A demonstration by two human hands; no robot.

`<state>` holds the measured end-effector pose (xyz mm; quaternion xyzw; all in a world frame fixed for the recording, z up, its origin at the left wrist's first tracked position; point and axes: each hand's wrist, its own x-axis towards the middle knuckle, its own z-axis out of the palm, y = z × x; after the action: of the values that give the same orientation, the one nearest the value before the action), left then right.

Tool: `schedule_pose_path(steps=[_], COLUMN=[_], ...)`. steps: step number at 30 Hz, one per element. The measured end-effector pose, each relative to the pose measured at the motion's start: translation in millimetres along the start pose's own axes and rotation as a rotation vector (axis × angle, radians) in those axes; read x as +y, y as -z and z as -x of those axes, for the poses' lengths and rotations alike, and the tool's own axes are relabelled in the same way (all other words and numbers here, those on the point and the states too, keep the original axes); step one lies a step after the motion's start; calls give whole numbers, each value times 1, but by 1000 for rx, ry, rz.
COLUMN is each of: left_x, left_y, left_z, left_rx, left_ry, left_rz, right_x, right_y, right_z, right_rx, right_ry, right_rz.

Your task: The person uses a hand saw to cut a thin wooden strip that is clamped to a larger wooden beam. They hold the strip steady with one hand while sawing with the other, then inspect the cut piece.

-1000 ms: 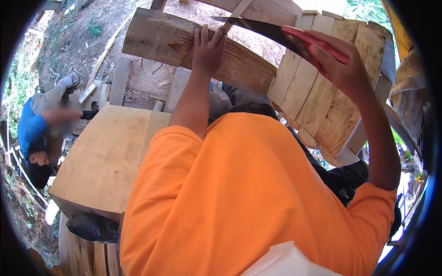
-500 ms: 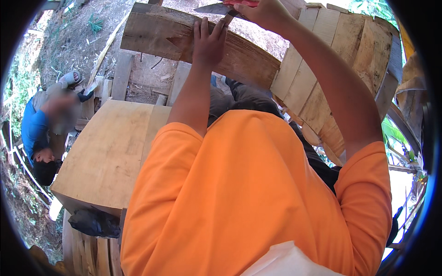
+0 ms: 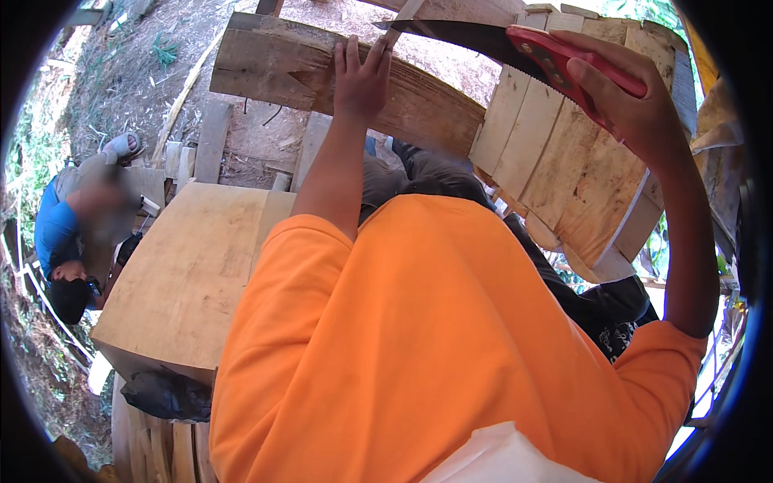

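Note:
My right hand is wrapped around the red handle of a hand saw. The toothed blade reaches leftward, its narrow tip crossing a thin wooden strip near my left hand. My left hand lies with fingers spread over a rough wooden plank. The fingertips rest at the plank's far edge, and the rightmost ones touch or lie beside the strip's near end. Whether they pinch the strip, I cannot tell.
Pale boards form a surface on the right. A wooden box-like piece stands at the left, with a black plastic bag below it. A person in blue crouches farther left. Two nails jut from the plank's near edge.
My right hand has drawn the saw back to the right and slightly down, exposing much more of the blade. My left hand stays nearly in place on the plank.

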<state>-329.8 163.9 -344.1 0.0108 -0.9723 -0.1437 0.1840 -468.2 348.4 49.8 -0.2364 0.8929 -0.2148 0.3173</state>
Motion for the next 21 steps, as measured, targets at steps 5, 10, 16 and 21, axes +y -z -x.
schedule_pose_path(steps=[5, 10, 16, 21], left_x=[-1, 0, 1, 4], left_y=[4, 7, 4, 9], left_z=[3, -2, -9, -1], left_rx=[-18, -57, 43, -4], left_ry=[26, 7, 31, 62], left_rz=[4, -33, -31, -3], right_x=[26, 49, 88, 68], right_y=[-43, -140, -198, -164], right_z=[-61, -152, -195, -160], right_rx=[-91, 62, 110, 176], right_ry=[52, 166, 137, 209], right_rz=[3, -189, 209, 16])
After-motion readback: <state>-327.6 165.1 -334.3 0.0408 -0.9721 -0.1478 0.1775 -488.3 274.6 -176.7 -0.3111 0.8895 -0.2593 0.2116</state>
